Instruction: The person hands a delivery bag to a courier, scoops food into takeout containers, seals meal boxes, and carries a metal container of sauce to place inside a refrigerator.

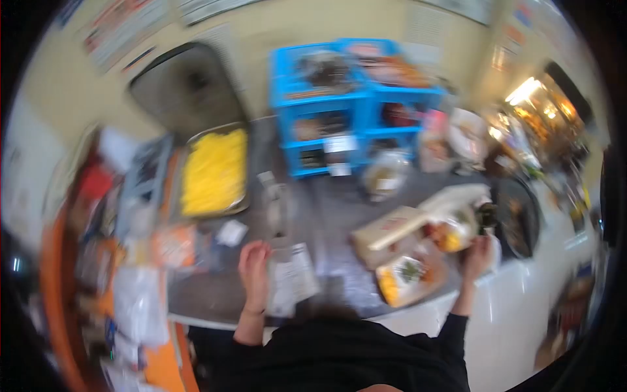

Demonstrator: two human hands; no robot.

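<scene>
My left hand (255, 264) is raised over the front left of the dark counter, fingers loosely bent and nothing visible in them. Just right of it lie printed paper slips (295, 274). My right hand (478, 255) is closed at the right end of the counter, by a clear bowl of food (452, 234) and a small dark item (486, 215); blur hides what it grips. In front of that bowl is a clear tray (418, 277) with yellow, green and orange food. A long cardboard box (392, 232) lies behind the tray.
Shredded yellow food fills a metal pan (214, 171) at the back left, its dark lid (189, 88) raised. Blue stacked bins (320, 108) stand against the wall. A dark round pan (519, 215) sits right of my right hand. Plastic bags (140, 297) crowd the left side.
</scene>
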